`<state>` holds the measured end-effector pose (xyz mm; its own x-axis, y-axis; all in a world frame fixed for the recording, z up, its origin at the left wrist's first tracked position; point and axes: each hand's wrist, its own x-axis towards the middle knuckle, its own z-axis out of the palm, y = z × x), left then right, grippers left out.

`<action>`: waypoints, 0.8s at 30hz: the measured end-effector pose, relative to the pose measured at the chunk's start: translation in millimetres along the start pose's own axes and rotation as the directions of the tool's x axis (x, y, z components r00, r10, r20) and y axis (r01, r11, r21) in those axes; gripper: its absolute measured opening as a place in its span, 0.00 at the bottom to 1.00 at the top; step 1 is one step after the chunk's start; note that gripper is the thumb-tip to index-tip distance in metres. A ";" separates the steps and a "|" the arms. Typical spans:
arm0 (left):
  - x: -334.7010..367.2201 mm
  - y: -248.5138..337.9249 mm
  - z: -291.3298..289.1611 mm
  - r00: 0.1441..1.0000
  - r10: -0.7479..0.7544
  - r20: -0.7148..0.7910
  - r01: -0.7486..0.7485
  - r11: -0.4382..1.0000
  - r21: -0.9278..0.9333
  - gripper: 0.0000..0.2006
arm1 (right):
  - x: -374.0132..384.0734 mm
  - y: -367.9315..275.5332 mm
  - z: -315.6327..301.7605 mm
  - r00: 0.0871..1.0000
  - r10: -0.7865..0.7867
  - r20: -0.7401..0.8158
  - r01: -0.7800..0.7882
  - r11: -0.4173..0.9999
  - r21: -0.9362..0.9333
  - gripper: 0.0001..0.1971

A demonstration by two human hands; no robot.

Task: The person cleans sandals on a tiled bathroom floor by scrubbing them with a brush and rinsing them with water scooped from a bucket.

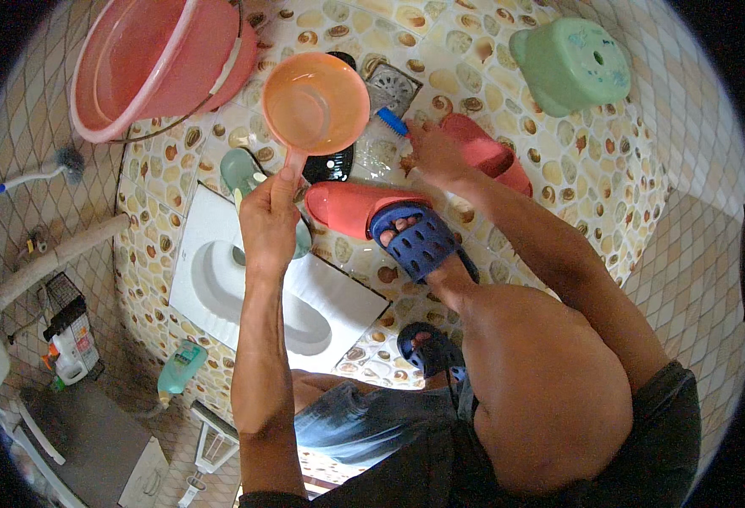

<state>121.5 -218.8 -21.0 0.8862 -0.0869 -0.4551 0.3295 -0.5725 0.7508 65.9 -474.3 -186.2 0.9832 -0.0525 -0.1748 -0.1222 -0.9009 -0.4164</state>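
Observation:
My left hand (272, 220) is closed round the handle of an orange water dipper (359, 102), whose bowl is tilted up toward me. A blue brush (392, 121) pokes out from the fingers of my right hand (437, 154), low over the wet floor near a drain (393, 86). Just right of that hand lies a red slipper (479, 144). The other red slipper (351, 208) rests by my foot, which wears a blue sandal (419, 243). Beneath the dipper, a black slipper (328, 166) is partly hidden. A green slipper (241, 172) lies left of the dipper's handle.
A big pink bucket (220, 80) stands at the far left, and a green stool (571, 68) at the far right. The white squat toilet (199, 224) is set into the pebble-patterned floor. A green bottle (182, 370) and a blue-handled toilet brush (29, 178) are along the left wall.

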 end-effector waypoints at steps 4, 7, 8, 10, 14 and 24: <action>-4.0 -12.6 0.3 1.000 0.022 0.004 -0.022 0.998 -0.058 0.24 | -4.4 -13.0 -16.8 0.998 0.062 -0.020 -0.062 0.998 0.001 0.21; -0.3 -11.2 3.5 0.997 0.079 -0.012 -0.079 0.997 0.006 0.23 | -1.1 3.2 -4.3 0.997 0.047 0.064 -0.041 0.996 -0.084 0.21; -0.1 -11.7 2.3 0.992 0.128 -0.021 -0.126 0.990 0.059 0.23 | 3.1 -0.1 -4.9 0.997 0.047 0.054 -0.044 0.998 -0.048 0.22; -0.1 -23.0 0.4 0.984 0.175 -0.037 -0.167 0.971 0.172 0.25 | 6.9 -8.3 -6.0 0.998 0.044 0.045 -0.044 0.999 -0.007 0.22; -10.5 -22.0 7.6 0.968 0.235 -0.090 -0.189 0.915 0.356 0.24 | 6.5 -11.7 0.5 0.994 0.082 0.076 -0.098 0.965 0.242 0.21; -21.7 -20.6 31.7 0.928 0.363 -0.083 -0.258 0.786 0.562 0.19 | 19.4 -7.5 30.3 0.995 0.050 -0.082 0.004 0.831 0.556 0.23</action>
<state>85.1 -231.0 -41.8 0.9690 -0.2214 -0.1099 -0.1527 -0.8860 0.4379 81.8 -455.4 -213.5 0.9837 -0.1326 -0.1217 -0.1730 -0.5091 -0.8431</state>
